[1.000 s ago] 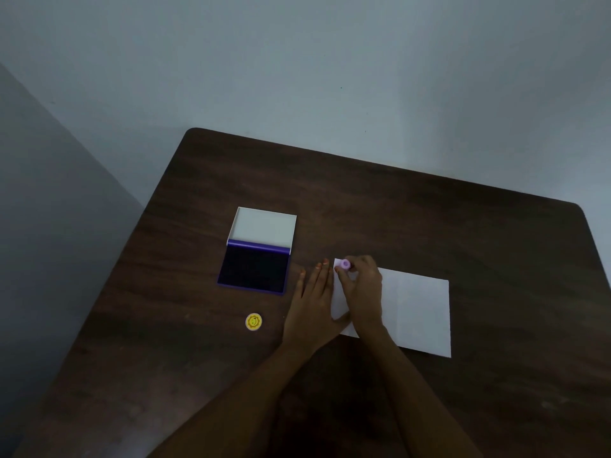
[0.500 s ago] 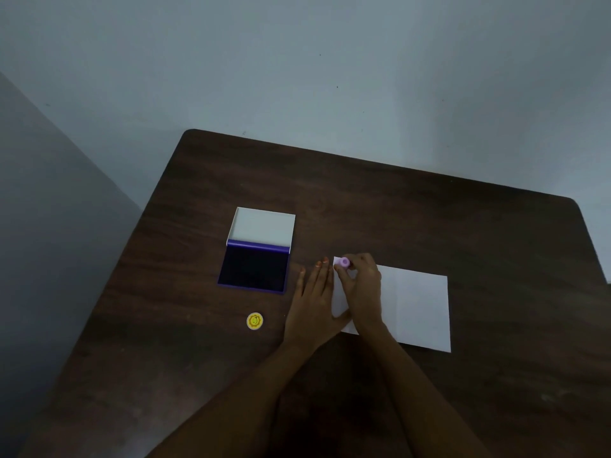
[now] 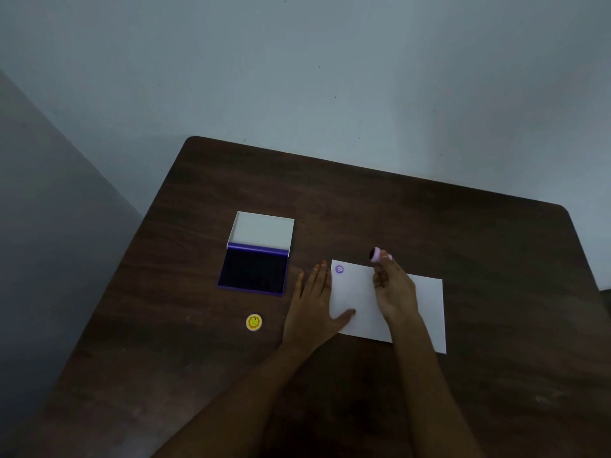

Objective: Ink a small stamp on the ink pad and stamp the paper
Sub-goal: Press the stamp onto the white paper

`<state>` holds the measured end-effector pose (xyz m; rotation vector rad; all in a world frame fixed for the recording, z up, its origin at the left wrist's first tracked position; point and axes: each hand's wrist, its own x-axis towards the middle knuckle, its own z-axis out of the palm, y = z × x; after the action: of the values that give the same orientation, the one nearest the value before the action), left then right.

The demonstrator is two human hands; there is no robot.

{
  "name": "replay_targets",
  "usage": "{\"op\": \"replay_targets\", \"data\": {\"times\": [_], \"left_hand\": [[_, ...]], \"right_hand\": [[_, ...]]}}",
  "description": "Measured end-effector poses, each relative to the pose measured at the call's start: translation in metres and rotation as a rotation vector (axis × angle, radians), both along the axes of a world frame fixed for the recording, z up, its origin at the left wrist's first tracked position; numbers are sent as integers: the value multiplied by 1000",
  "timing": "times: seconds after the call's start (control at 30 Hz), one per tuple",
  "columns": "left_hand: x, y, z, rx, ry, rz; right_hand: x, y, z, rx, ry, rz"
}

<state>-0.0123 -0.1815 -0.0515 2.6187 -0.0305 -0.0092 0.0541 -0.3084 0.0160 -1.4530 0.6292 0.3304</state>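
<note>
A white paper (image 3: 423,302) lies on the dark wooden table (image 3: 363,209). A round purple stamp mark (image 3: 339,269) shows at its far left corner. My right hand (image 3: 393,292) holds a small pink stamp (image 3: 377,254) raised above the paper's far edge, its dark inked face tilted toward the left. My left hand (image 3: 312,309) lies flat, fingers spread, with the thumb pressing the paper's left edge. The open purple ink pad (image 3: 254,274) sits left of the hands, its white lid (image 3: 263,230) folded back.
A small round yellow cap (image 3: 254,322) with a smiley lies on the table near the left hand, in front of the ink pad. A pale wall stands behind the table's far edge.
My right hand lifted the stamp off the paper's far left corner and moved right, uncovering a purple mark. The left hand stayed flat on the paper's edge.
</note>
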Motion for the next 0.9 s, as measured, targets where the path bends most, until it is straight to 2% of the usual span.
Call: {"op": "replay_targets", "data": {"times": [0.13,0.3,0.57,0.8,0.9], "left_hand": [[0,0,-1,12,-8,2],[-1,0,-2,15,-6,3],[-1,-1,0,8,2,15],[-7,6,19,-284,-35,73],[-19,19,28,-282,-100,81]], "right_hand": [[4,-14,1,345,181,-302],[2,-16,2,564,215,-449],[0,-12,2,522,220,-402],[-13,-8,15,438,180,-258],[-21,-3,19,361,167,-181]]}}
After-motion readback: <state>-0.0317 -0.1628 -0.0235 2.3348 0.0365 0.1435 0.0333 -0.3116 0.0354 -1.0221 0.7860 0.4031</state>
